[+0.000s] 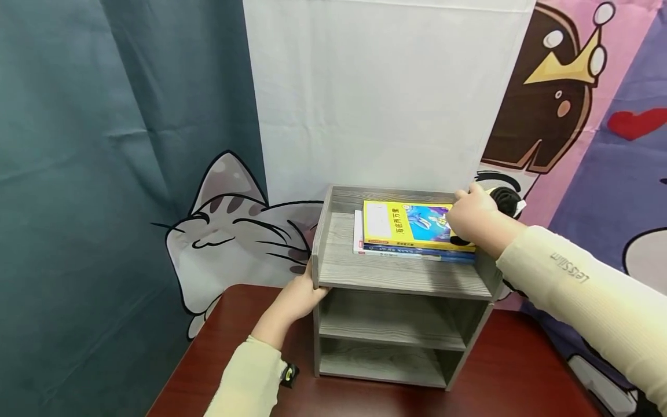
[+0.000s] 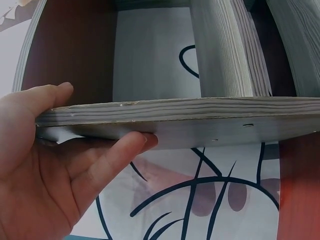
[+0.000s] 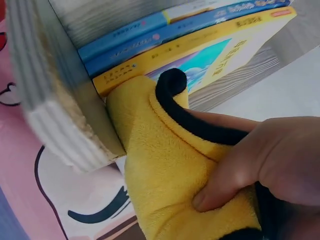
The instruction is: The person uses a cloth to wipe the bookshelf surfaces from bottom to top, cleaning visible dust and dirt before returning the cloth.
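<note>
A small grey wood-grain shelf unit (image 1: 391,315) stands on a dark red table. My left hand (image 1: 302,295) grips its left side panel near the upper tier. The left wrist view shows the thumb on one side of the board (image 2: 165,109) and the fingers (image 2: 115,160) on the other. My right hand (image 1: 471,217) is over the right end of the top tier, pinching a yellow cloth with black edging (image 3: 160,165). This cloth touches the books by the side panel. Uppermost in the flat stack is a yellow book (image 1: 388,223), above a blue book (image 1: 417,251) and a white one (image 1: 358,234).
Reddish-brown tabletop (image 1: 521,353) extends on both sides of the shelf unit. Behind it hang a white cloth (image 1: 385,98), a teal curtain (image 1: 104,202) and cartoon-printed fabric (image 1: 589,150). Two lower compartments (image 1: 385,324) of the unit face forward.
</note>
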Tool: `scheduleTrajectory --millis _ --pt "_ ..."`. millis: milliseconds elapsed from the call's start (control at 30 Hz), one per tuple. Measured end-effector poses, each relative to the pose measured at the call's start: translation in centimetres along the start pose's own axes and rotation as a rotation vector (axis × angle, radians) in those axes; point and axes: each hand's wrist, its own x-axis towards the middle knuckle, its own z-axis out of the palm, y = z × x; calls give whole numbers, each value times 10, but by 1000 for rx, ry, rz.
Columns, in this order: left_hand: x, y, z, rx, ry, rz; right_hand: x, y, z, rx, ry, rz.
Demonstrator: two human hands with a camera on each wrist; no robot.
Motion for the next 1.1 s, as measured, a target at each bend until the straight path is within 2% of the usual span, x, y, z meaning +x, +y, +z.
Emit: scheduleTrajectory --millis 300,433,767,1100 --pt "0 1 -1 -12 5 17 -18 -14 -4 -26 -10 6" --pt "0 2 -1 -13 -6 -7 -23 -19 -3 -43 -3 5" --pt "0 2 -1 -28 -23 -34 -43 -34 1 -89 75 -46" --pt "-1 2 -2 -46 -34 -35 -64 -43 9 -87 218 -91"
